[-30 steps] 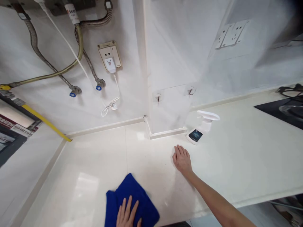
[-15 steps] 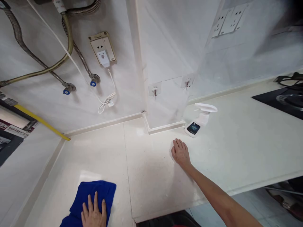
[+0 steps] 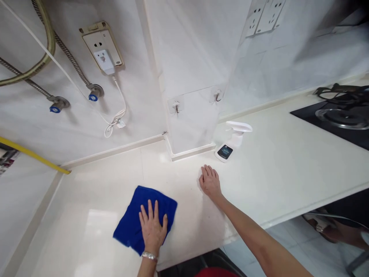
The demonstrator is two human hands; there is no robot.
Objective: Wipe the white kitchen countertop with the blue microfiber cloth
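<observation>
My left hand (image 3: 152, 227) lies palm down with fingers spread on a dark blue cloth (image 3: 131, 225). The cloth is laid out flat on the pale countertop (image 3: 100, 184), and its edges show all round the hand. Farther right, my right hand (image 3: 210, 182) rests on the same counter, fingers close together and slightly bent, with nothing seen in it. Just beyond its fingertips a white spray bottle (image 3: 236, 139) with a dark label stands near the wall corner, apart from the hand.
A wall pillar (image 3: 191, 134) juts out over the counter's back edge. At far right is a black hob (image 3: 343, 117) with cables behind it. A yellow pipe (image 3: 34, 154) meets the left corner. A plugged socket (image 3: 102, 48) and water valves (image 3: 93, 94) are on the wall. Another person's foot (image 3: 323, 229) shows below right.
My left hand has slid the blue cloth to the right and farther up the counter. The right hand stays on its spot. The view has shifted slightly to the right.
</observation>
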